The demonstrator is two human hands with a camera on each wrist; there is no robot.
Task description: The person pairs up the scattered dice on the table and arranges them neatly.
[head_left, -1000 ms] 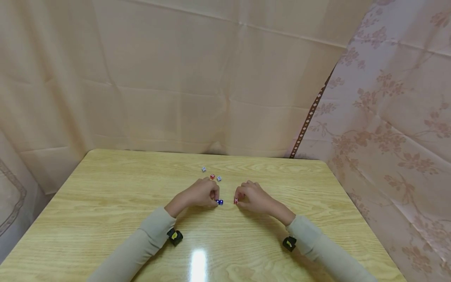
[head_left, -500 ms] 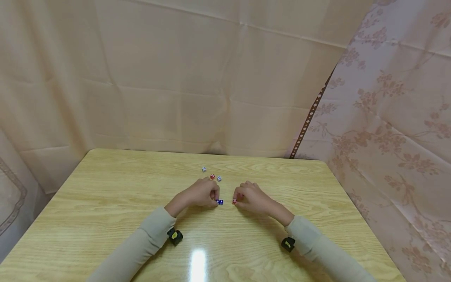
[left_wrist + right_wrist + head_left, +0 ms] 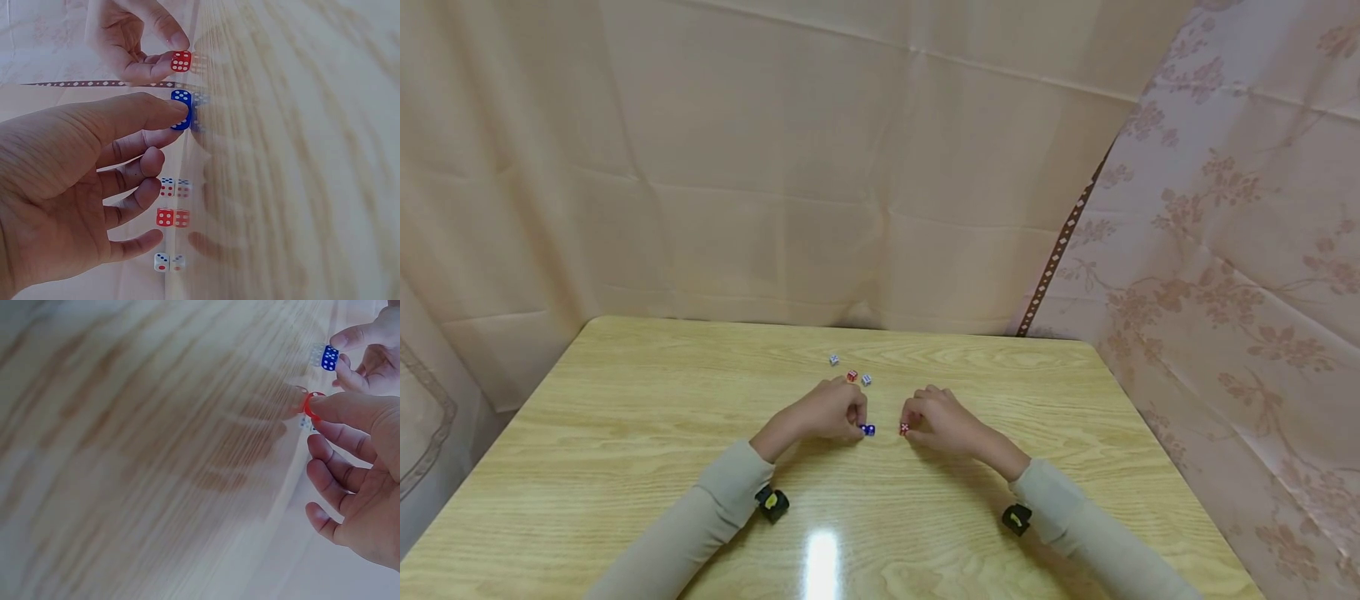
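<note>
My left hand point(image 3: 831, 408) pinches a blue die with white dots between thumb and index finger, low at the tabletop. A second blue die point(image 3: 871, 430) sits against its right side; in the left wrist view the blue dice point(image 3: 181, 97) look like one block, partly covered by the thumb. Across a small gap to the right, my right hand point(image 3: 943, 422) pinches a red die point(image 3: 904, 429) with white dots. The right thumb hides much of that red die point(image 3: 314, 398) in the right wrist view.
Beyond the left hand lie a red die point(image 3: 852, 376) and two white dice, one point(image 3: 867, 380) beside it and another point(image 3: 834, 360) farther back. The wooden table point(image 3: 662, 367) ends at a beige curtain point(image 3: 737, 208). A floral cloth point(image 3: 1247, 292) hangs at the right.
My right hand shifted slightly left with the red die, then back right, so the gap to the blue dice narrowed and widened again. My left hand has stayed still.
</note>
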